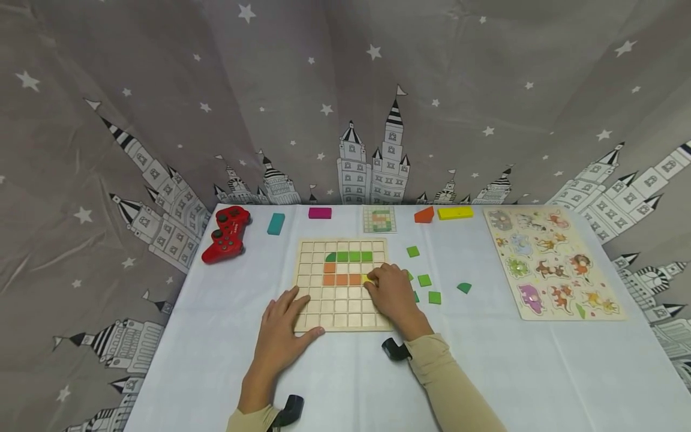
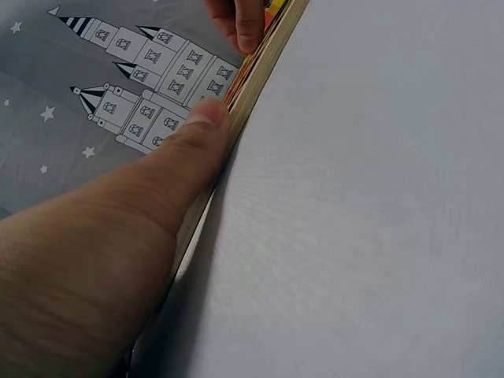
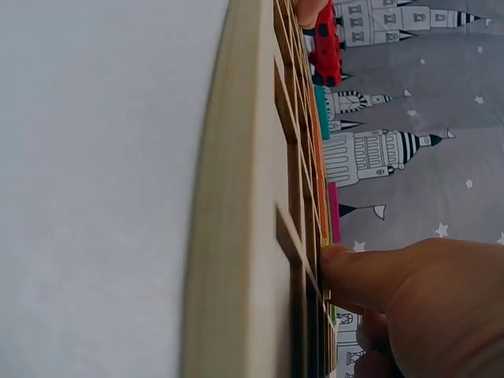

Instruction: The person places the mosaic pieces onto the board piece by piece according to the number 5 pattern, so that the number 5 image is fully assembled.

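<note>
Two hands: your left hand (image 1: 283, 327) rests flat on the board's 7 o'clock corner — your right hand (image 1: 391, 294) pinches a yellow tile (image 1: 368, 278).
Board: wooden grid board (image 1: 341, 312), green and orange tiles set in.
Surface: white tablecloth (image 1: 486, 360) — starry castle curtain (image 1: 345, 90) at 12 o'clock.

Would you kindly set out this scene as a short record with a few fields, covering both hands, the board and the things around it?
Left hand: flat on the wooden grid board's near left corner.
Right hand: fingertips pressing a yellow tile at the end of the orange row.
Board fill: green row above the orange one.
Loose pieces: green tiles right of the board.
Far edge: red game controller, pattern card.
Right side: animal puzzle.
</note>
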{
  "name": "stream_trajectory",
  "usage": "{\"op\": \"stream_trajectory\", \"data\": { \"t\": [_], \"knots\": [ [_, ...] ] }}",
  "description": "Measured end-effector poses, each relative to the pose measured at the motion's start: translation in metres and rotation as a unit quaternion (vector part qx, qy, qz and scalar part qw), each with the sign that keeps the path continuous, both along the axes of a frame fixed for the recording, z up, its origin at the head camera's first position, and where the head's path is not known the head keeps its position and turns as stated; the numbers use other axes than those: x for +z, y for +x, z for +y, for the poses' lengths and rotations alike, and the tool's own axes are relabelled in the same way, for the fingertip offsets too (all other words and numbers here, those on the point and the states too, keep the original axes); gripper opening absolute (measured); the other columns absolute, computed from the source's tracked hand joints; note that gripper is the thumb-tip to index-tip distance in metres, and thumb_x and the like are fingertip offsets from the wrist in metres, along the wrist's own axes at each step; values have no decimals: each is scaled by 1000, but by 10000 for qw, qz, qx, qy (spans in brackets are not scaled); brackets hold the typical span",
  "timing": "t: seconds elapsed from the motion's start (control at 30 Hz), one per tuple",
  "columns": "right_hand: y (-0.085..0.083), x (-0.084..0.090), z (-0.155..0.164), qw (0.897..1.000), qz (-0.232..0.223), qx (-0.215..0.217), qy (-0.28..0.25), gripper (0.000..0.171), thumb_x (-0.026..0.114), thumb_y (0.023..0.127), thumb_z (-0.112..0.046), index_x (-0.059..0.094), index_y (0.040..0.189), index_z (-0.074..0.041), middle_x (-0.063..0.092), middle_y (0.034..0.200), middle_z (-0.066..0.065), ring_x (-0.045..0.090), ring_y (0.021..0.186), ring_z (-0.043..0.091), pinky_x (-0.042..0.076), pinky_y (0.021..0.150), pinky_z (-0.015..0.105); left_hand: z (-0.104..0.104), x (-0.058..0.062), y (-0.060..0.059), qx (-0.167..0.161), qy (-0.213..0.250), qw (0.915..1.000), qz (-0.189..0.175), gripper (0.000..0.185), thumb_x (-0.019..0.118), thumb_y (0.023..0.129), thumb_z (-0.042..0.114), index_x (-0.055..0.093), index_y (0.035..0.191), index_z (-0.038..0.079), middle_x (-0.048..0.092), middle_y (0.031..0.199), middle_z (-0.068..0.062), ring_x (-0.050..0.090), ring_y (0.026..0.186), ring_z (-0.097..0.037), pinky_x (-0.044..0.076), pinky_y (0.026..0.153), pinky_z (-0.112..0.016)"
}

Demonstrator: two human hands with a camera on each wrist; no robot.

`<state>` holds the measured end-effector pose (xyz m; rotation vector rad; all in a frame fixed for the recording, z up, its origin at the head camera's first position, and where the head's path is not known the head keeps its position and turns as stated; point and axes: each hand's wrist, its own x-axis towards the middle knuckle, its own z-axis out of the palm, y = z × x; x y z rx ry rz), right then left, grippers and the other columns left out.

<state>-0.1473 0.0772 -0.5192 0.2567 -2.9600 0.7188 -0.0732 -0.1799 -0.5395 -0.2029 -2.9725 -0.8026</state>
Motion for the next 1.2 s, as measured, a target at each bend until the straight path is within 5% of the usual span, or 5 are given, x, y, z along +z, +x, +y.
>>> {"op": "stream_trajectory", "data": {
  "t": [0.3,0.53,0.7,0.87,1.2],
  "knots": [
    [6,-2,13,9999,112,41,-2,17,76,92,-24,80,104,-13,69,87,-1,53,79,17,43,76,37,1,0,0,-26,-13,10000,0,80,80,79,57,56,144,17,40,162,-13,33,152,-35,17,127,-59],
    [5,8,47,9994,-274,100,-186,25,73,95,-26,77,117,-14,63,85,-4,48,82,17,40,77,35,1,2,0,-17,18,10000,31,80,80,79,57,56,144,16,40,162,-14,33,152,-36,16,127,-60],
    [6,11,84,9980,-547,-94,-286,31,75,93,-23,74,121,-11,65,90,-1,54,89,19,49,84,39,0,1,1,-21,-8,10000,17,80,79,79,57,56,144,16,40,162,-14,33,152,-36,17,126,-60],
    [4,12,113,9956,-814,-243,-393,31,74,94,-22,74,122,-10,65,93,3,52,88,21,45,78,36,0,-1,0,8,-55,10000,-21,80,79,79,58,56,144,16,39,162,-14,32,152,-36,16,127,-60],
    [5,6,129,9938,-847,-645,-322,23,73,94,-22,77,114,-11,68,95,7,54,87,24,47,80,38,1,1,0,31,-61,10000,-51,80,79,79,58,56,144,16,40,162,-14,32,152,-36,16,127,-60]
  ]
}}
